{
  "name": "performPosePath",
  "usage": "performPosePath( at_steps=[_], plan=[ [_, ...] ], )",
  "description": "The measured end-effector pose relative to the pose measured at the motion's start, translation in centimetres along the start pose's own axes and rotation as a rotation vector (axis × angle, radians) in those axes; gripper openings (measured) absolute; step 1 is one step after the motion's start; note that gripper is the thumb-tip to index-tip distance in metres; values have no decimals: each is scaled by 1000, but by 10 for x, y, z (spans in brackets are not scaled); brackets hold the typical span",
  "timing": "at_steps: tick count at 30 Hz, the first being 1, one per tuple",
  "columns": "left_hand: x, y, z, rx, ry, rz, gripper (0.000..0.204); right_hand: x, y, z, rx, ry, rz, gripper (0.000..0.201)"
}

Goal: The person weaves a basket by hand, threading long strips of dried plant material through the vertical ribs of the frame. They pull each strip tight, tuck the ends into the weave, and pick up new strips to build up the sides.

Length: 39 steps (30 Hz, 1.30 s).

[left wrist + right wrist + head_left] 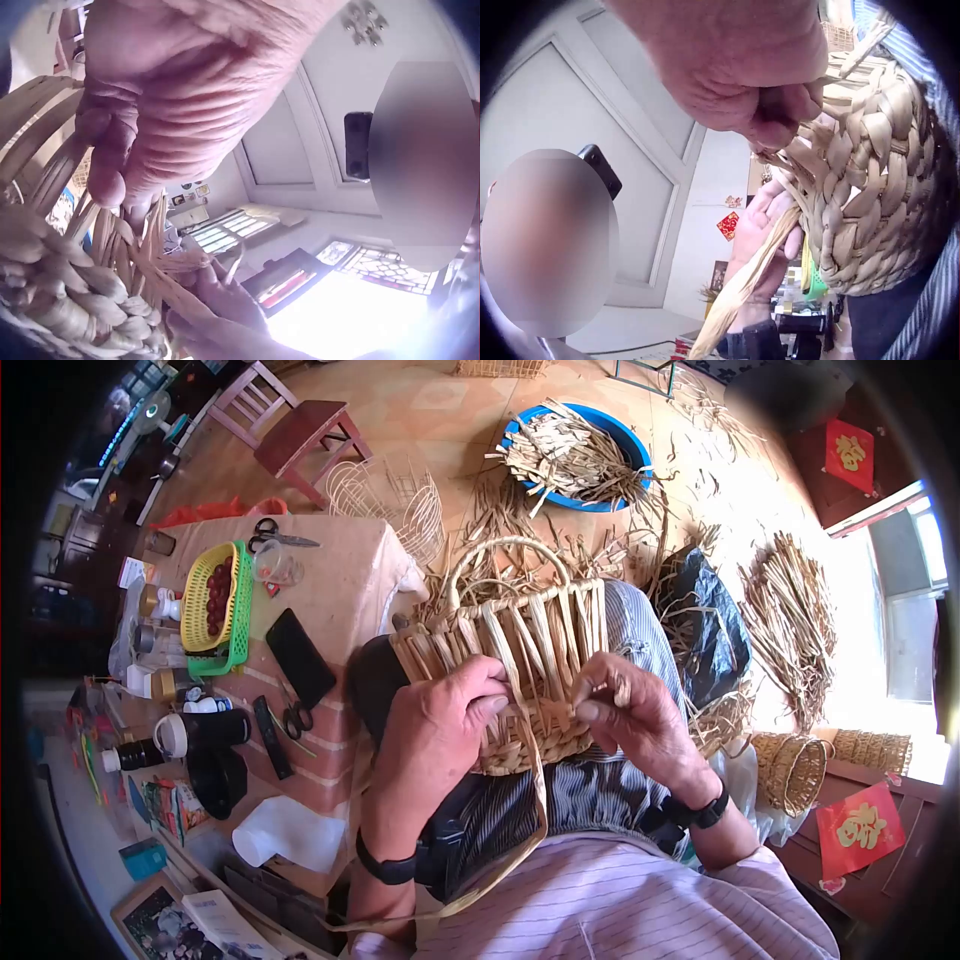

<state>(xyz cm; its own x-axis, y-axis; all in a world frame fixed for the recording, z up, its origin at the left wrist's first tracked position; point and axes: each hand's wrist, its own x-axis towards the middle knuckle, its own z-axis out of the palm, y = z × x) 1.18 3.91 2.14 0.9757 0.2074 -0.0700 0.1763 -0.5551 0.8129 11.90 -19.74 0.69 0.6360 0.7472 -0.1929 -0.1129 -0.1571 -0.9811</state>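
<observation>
A half-woven straw basket (530, 645) with an arched handle (510, 542) lies tilted on the person's lap, its braided rows (877, 187) nearest the body and upright strips spanning its open middle. At those strips the left hand (435, 715) grips the basket with bent thumb and fingers, some fingertips hidden behind it. The right hand (645, 720) pinches a straw strip (557, 710) between thumb and forefinger at the weave's edge. From between the hands a long flat strip (541, 800) trails down over the lap, crossing in front of the left hand in the right wrist view.
To the left, a covered table (350, 575) bears a phone (300, 657), scissors (280, 537), a fruit basket (215, 600) and bottles. Beyond the knees stand a blue tub (635, 445) of straw and an openwork frame (390, 510). Straw bundles (795, 620) and woven cylinders (790, 770) lie right.
</observation>
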Motion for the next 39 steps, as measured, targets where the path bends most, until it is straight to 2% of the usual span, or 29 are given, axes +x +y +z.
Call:
performPosePath(
  at_steps=[3,6,9,10,11,13,15,16,19,20,21,23,25,29,30,33,34,35,37,39],
  plan=[
    [2,-11,5,-56,54,85,16,11,13,-5,201,38,13,10],
    [0,-5,-5,-126,-57,-59,16,4,28,-7,273,52,33,12],
    [-4,-5,-8,-319,-19,-91,17,3,35,-9,292,53,47,12],
    [-6,-10,-7,-344,63,-45,16,5,31,-8,294,60,53,13],
    [-9,-15,-9,-409,116,-67,13,7,27,-7,298,68,57,13],
    [-13,-19,-13,-78,246,147,18,8,18,-6,143,111,74,6],
    [-21,-13,-12,-57,128,133,31,10,10,-7,-46,131,51,4],
    [-25,-12,-9,-55,111,107,39,8,5,-9,-31,126,84,15],
    [-32,-10,-6,-39,93,17,40,9,-3,-8,-468,224,-306,26],
    [-32,-10,-4,-37,116,25,43,2,-13,-4,-525,281,-302,36],
    [-32,-12,-1,-44,124,31,43,-2,-12,-7,-791,315,-472,38],
    [-31,-16,3,-57,140,48,43,-18,-10,1,-975,95,-589,48],
    [-29,-14,2,-40,129,3,41,-22,-9,25,-1017,-156,-533,54],
    [-27,-6,4,-5,134,-17,38,0,-16,33,-1026,-281,-620,41],
    [-27,-6,4,-3,139,-5,37,0,-21,38,-1015,-222,-611,37],
    [-27,-11,6,15,153,40,34,18,-29,32,-952,-92,-768,27],
    [-27,-13,7,30,159,51,33,18,-20,29,-983,-78,-678,28],
    [-28,-14,7,46,166,61,32,24,-22,23,-866,-41,-596,25],
    [-27,-12,6,27,158,24,29,36,-18,12,-729,110,-565,26],
    [-25,-14,3,21,148,16,29,36,-12,6,-547,135,-391,20]
  ],
)
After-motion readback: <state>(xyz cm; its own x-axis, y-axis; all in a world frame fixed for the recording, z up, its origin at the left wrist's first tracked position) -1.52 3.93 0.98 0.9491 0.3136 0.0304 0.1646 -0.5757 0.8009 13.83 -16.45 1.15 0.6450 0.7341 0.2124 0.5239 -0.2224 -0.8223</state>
